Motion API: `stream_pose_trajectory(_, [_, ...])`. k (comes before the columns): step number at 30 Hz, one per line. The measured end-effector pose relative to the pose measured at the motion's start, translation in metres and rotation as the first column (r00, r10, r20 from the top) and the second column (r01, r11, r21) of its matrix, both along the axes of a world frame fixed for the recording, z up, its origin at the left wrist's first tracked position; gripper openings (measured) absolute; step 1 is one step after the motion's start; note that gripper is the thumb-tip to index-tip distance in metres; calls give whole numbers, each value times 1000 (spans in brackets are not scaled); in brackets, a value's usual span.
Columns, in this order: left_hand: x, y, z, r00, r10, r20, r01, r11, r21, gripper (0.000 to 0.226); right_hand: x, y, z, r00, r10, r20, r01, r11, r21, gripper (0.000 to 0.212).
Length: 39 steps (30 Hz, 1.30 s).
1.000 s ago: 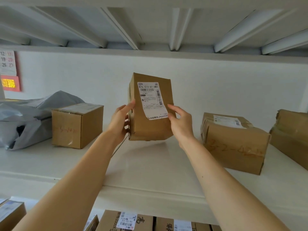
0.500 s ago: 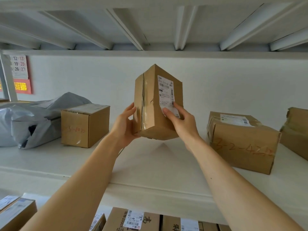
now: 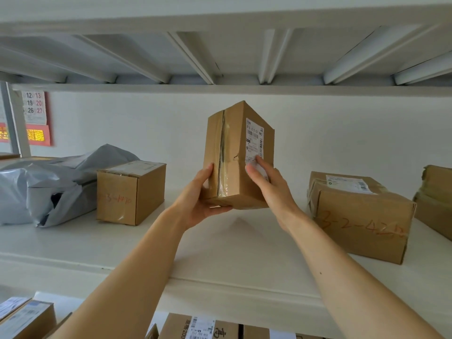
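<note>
A small brown cardboard box (image 3: 234, 167) with a taped seam and a white shipping label is held upright just above the white shelf (image 3: 220, 245), one corner turned toward me. My left hand (image 3: 200, 201) cups its lower left side and bottom edge, fingers curled under it. My right hand (image 3: 269, 184) grips the right face, fingertips lying over the lower part of the label.
On the shelf sit a cardboard box (image 3: 129, 192) with red writing and a grey plastic mailer bag (image 3: 49, 184) at left, a bigger box (image 3: 359, 216) marked in red at right, another box (image 3: 435, 199) at the far right edge. More boxes (image 3: 200, 326) lie below. A calendar (image 3: 34, 113) hangs on the wall.
The box has been turned in my hands, so its taped side now faces me and the label has swung to the right. My left hand has slid under the bottom.
</note>
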<state>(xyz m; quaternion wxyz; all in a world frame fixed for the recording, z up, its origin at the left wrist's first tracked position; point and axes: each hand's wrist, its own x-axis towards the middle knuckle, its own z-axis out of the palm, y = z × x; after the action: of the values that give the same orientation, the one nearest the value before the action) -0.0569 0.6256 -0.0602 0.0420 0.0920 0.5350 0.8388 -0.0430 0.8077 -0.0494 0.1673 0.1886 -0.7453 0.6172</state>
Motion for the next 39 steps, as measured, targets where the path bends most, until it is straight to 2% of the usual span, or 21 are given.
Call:
stream_pose_trajectory(4, [1,-5,-1,998,-61,-7,61,998,31,51,1,-1,0,999,25,43,-27,998,53,96])
stream_pose_trajectory(7, [1,-7,-1,999,-46,21,45,998,35,45,5,3,3,988,103,110,-100,994,-33,64])
stream_pose_trajectory(8, [1,-7,-1,999,-36,19,36,999,12,44,6,4,3,986,119,118,-112,992,-63,64])
stream_pose_trajectory(9, [1,-7,-1,999,-36,11,36,999,-12,45,5,6,3,983,131,127,-120,988,-93,74])
stream_pose_trajectory(10, [2,-6,-1,999,-47,4,47,998,-38,48,5,7,3,980,136,145,-117,984,-131,83])
stream_pose_trajectory(11, [2,-7,0,998,-65,-2,65,995,-71,55,6,7,4,976,149,158,-124,979,-160,84])
stream_pose_trajectory(16, [-3,-8,-2,993,-109,36,114,981,-159,95,13,5,4,943,253,218,-187,941,-281,58])
stream_pose_trajectory(18, [-3,-8,-1,998,-57,37,62,986,-156,105,14,5,5,944,274,184,-204,922,-329,36])
stream_pose_trajectory(20, [-3,-9,0,999,43,29,-39,991,-128,111,12,7,5,961,245,128,-189,920,-343,31])
stream_pose_trajectory(24, [-2,-8,0,977,211,2,-211,976,-50,83,3,11,0,1000,12,23,-6,965,-261,37])
stream_pose_trajectory(26, [-4,-9,-1,971,241,1,-240,969,-52,82,5,10,0,999,-30,13,32,972,-233,42])
stream_pose_trajectory(28, [-3,-10,-2,968,250,6,-249,964,-89,99,9,9,3,1000,-15,16,17,986,-167,58])
stream_pose_trajectory(29, [-3,-10,-2,967,255,2,-253,961,-108,99,11,8,4,1000,-4,20,6,994,-107,72])
stream_pose_trajectory(31, [-3,-9,-2,962,271,-20,-271,952,-144,80,12,5,3,999,0,37,0,1000,-15,86])
stream_pose_trajectory(33, [-4,-10,-3,955,297,-23,-297,943,-151,62,11,3,0,999,-20,49,20,1000,1,78])
stream_pose_trajectory(36, [-3,-10,0,960,280,-14,-279,952,-122,36,6,6,0,991,-5,133,21,993,-120,65])
stream_pose_trajectory(37, [-2,-10,1,969,248,5,-245,962,-116,38,6,8,1,986,12,167,17,985,-171,60])
stream_pose_trajectory(39, [-5,-9,-1,983,177,58,-170,980,-104,58,7,9,3,974,62,218,-3,965,-263,48])
